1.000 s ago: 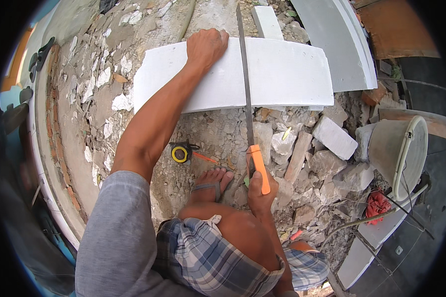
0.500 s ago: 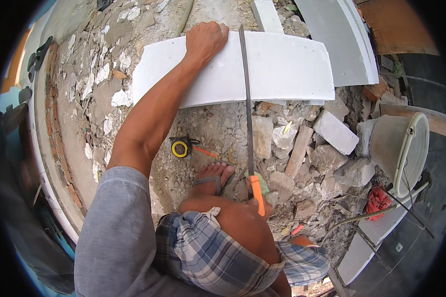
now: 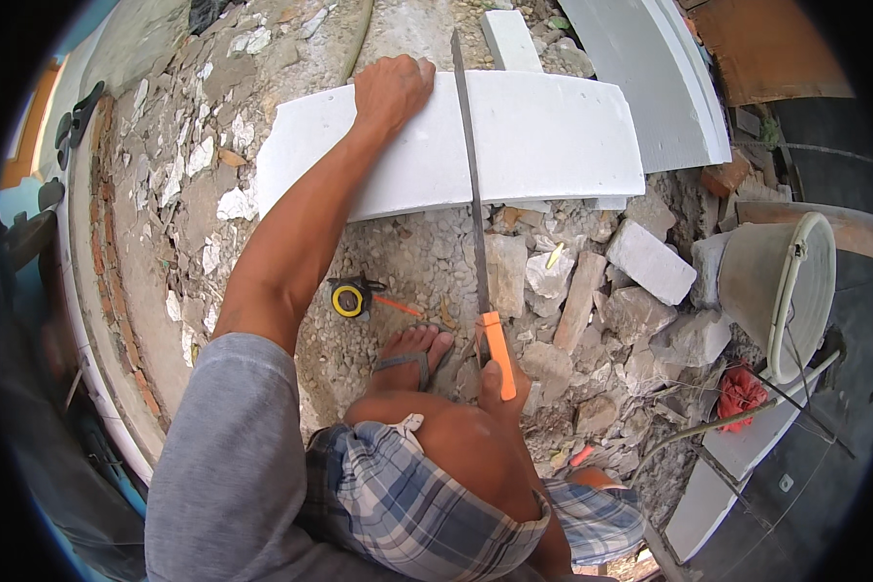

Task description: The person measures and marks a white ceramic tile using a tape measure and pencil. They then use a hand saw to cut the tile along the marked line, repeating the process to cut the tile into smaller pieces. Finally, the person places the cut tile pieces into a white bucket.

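Note:
A long white lightweight concrete block lies crosswise in front of me. My left hand is closed over its far edge, left of the saw, knuckles up; the fingertips are hidden behind the edge. My right hand is wrapped around the orange handle of a hand saw, close to my knee. The narrow dark saw blade runs away from me across the block, and its tip sticks out past the far edge. Whether the blade sits in a cut cannot be made out.
A tape measure lies on gravel by my sandalled foot. Another white block extends beyond the far edge. Broken stones and a brick-shaped piece cover the right side, near a bucket and a red plastic bag.
The saw and my right hand have moved forward, away from me, and more of the tip shows past the block. My left hand keeps its place on the block.

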`<state>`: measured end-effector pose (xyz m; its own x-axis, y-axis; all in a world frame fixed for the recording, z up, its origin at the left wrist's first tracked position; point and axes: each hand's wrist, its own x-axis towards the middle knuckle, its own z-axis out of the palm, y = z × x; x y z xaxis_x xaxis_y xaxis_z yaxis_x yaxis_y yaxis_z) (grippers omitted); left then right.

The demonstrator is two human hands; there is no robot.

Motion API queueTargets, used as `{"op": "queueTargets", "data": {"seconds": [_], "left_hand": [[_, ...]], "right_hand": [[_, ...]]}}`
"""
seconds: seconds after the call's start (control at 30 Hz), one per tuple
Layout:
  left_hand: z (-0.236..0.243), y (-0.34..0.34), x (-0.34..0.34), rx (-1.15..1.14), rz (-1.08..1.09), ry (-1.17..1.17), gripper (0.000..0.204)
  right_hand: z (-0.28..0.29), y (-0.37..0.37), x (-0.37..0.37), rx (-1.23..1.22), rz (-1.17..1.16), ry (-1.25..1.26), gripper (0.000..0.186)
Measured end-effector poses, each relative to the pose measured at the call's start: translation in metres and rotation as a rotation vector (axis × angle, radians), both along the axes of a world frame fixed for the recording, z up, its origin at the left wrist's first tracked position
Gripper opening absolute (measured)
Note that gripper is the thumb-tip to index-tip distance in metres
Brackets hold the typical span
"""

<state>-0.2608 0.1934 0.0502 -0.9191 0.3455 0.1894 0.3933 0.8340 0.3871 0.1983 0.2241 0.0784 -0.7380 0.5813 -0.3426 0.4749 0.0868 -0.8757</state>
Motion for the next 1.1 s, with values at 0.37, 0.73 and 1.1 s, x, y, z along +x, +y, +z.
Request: {"op": "queueTargets", "data": {"seconds": [0.37,0.73,1.1], "left_hand": [[0.002,-0.005,-0.002,0.014,0.018,-0.007,0.051],[0.01,0.007,0.006,0.016,0.018,-0.05,0.052],[0.004,0.007,0.011,-0.005,0.027,0.036,0.047]], "right_hand": [[0.052,0.02,-0.087,-0.004,0.027,-0.016,0.031],[0.044,-0.001,0.002,0.141,0.051,-0.035,0.039],[0.039,-0.021,0.123,0.135,0.045,-0.12,0.033]]}}
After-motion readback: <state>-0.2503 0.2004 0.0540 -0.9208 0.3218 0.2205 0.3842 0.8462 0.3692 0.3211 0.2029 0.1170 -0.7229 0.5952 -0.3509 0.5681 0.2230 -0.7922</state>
